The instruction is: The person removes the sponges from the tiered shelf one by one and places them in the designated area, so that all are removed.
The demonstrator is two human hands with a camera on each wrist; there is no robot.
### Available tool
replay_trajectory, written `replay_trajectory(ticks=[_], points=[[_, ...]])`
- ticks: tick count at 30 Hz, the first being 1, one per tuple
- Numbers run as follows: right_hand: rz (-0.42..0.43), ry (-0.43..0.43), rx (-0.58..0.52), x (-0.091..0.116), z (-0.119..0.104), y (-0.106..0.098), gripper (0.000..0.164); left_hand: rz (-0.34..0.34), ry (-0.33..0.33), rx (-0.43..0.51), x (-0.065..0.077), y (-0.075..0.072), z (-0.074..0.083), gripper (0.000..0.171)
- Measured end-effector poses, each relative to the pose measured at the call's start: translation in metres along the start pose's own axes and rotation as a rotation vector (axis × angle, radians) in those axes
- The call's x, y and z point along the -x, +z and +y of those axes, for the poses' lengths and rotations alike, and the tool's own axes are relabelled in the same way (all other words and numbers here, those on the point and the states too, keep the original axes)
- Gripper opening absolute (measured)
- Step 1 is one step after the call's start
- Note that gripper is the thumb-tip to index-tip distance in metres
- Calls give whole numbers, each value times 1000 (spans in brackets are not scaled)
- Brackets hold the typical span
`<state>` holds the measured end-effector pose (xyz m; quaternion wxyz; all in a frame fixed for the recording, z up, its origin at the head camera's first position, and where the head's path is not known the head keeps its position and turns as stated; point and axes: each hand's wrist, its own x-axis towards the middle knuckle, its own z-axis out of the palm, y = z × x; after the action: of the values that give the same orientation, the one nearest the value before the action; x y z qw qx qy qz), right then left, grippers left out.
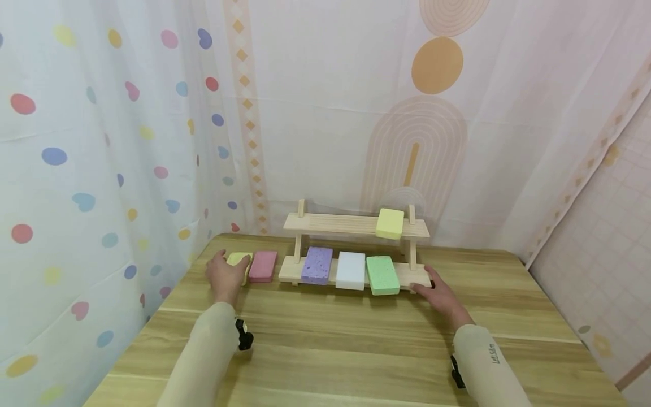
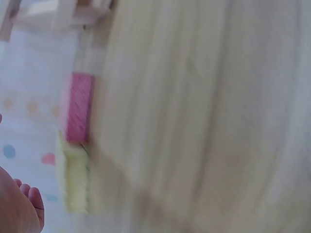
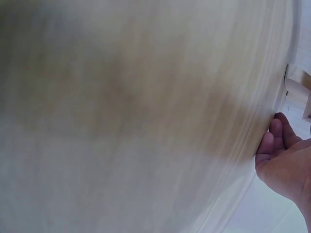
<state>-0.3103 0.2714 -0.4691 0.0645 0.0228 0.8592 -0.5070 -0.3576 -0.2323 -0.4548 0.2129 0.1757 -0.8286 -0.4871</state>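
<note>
My left hand (image 1: 226, 277) is over a yellow sponge (image 1: 240, 258) at the table's left, thumb on its right side and fingers spread on its left. The left wrist view shows the hand (image 2: 19, 206) apart from that yellow sponge (image 2: 77, 182). Beside it lies a pink sponge (image 1: 263, 265). My right hand (image 1: 441, 295) holds the right end of the two-tier wooden rack (image 1: 335, 223), thumb at the front edge of the lower shelf. In the right wrist view its fingers are curled close to the rack's end (image 3: 297, 77).
On the lower shelf stand a purple sponge (image 1: 317, 265), a white sponge (image 1: 351, 271) and a green sponge (image 1: 383, 275). Another yellow sponge (image 1: 390, 224) leans at the right of the upper shelf. A patterned curtain (image 1: 315, 141) hangs behind the wooden table (image 1: 346, 345).
</note>
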Motion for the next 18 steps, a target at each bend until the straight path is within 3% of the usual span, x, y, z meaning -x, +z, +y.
replay_trajectory(ticks=[10, 18], points=[[-10, 1, 18, 1, -4, -1, 88, -65, 89, 125, 7, 26, 50, 78], [-9, -5, 23, -1, -5, -1, 90, -130, 156, 143, 16, 51, 87, 78]])
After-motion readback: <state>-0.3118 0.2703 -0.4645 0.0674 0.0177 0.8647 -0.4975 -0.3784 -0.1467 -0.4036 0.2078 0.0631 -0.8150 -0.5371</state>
